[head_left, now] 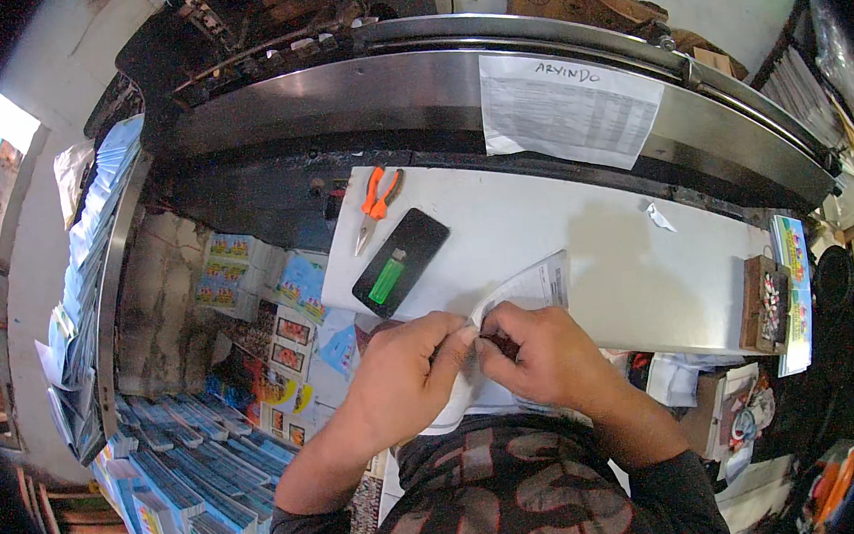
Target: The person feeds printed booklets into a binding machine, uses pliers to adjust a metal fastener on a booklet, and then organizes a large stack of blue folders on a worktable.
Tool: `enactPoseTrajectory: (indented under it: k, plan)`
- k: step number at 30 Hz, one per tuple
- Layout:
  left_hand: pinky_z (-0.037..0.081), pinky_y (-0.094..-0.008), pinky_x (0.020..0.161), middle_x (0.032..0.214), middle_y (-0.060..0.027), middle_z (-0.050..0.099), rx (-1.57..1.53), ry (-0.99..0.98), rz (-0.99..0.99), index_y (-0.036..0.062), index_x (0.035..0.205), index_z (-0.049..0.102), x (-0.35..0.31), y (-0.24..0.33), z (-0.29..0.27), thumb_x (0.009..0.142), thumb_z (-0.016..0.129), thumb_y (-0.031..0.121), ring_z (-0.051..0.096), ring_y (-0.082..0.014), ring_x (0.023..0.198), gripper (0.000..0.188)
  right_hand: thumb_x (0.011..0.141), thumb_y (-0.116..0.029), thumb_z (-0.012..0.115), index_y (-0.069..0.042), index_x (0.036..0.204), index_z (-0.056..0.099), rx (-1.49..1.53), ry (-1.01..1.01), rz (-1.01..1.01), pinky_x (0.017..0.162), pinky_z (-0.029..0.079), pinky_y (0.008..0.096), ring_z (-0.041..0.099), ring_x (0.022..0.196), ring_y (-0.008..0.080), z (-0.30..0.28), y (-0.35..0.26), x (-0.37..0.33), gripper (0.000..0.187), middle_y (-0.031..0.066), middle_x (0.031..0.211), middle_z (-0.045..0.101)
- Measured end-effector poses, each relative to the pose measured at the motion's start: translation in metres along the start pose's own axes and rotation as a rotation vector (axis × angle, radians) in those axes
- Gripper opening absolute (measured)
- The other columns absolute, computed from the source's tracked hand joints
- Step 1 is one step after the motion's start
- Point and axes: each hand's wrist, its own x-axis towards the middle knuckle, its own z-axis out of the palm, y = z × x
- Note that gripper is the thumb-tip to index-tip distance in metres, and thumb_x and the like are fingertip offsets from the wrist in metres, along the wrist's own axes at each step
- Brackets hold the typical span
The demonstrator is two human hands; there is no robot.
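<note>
"White paper, that's what's between the hands?"

"Yes, a printed sheet [540,280]. It sticks up past the fingers, in front of the person's black shirt [495,498], at the near edge of the white tabletop [648,270]."

"How is it held?"

"The left hand [405,374] pinches it narrowly, thumb against curled fingers. The right hand [554,352] is just beside, its fingers also closed in a pinch on the paper. I can't tell whether something small is tucked in there too."

"And around them?"

"A black phone [402,262] with a green patch on its face lies beyond the left hand. Pliers [378,201] with orange handles lie near it. A wooden box [763,306] of small bits sits at the tabletop's right end."

"Anything lower down?"

"Rows of blue booklets [198,486] stand at the lower left, well apart from the hands."
</note>
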Motion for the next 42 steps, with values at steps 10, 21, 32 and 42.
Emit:
enactPoseTrajectory:
  k: [10,21,32,42]
  plan:
    - [0.049,-0.0347,0.061,0.076,-0.0179,0.065,0.054,0.045,0.015,-0.0008,0.092,0.066,-0.002,0.002,0.013,0.090,0.061,0.012,0.065,-0.0288,0.066,0.013,0.086,-0.032,0.054,-0.003,0.099,0.051,-0.181,-0.026,0.052,0.064,0.050,0.0539,0.064,0.069,0.0417,0.002,-0.003,-0.004,0.031,0.0219,0.074,0.064]
    - [0.051,-0.0371,0.064,0.080,-0.0202,0.066,0.065,-0.053,0.056,-0.0010,0.092,0.066,-0.008,0.003,0.022,0.091,0.062,0.014,0.066,-0.0339,0.071,0.016,0.082,-0.035,0.062,-0.006,0.094,0.059,-0.295,-0.210,-0.026,0.065,0.051,0.0477,0.064,0.074,0.0357,-0.034,0.005,-0.028,0.031,0.0143,0.083,0.064]
    - [0.050,-0.0382,0.066,0.085,-0.0189,0.064,-0.053,-0.084,-0.139,0.0002,0.106,0.063,-0.053,-0.031,-0.025,0.092,0.059,0.016,0.065,-0.0338,0.075,0.022,0.083,-0.008,0.066,-0.002,0.091,0.062,-0.058,0.374,-0.226,0.066,0.051,0.0316,0.064,0.070,0.0227,-0.075,0.000,0.072,0.011,0.0113,0.080,0.064]
    - [0.049,-0.0437,0.067,0.086,-0.0180,0.063,-0.097,0.123,0.102,0.0017,0.101,0.064,-0.062,-0.065,0.001,0.094,0.056,0.022,0.062,-0.0385,0.078,0.023,0.074,-0.012,0.063,-0.006,0.113,0.063,-0.754,-0.484,-0.517,0.094,0.045,0.0418,0.056,0.111,0.0341,0.040,0.063,0.292,0.039,0.0157,0.125,0.057]
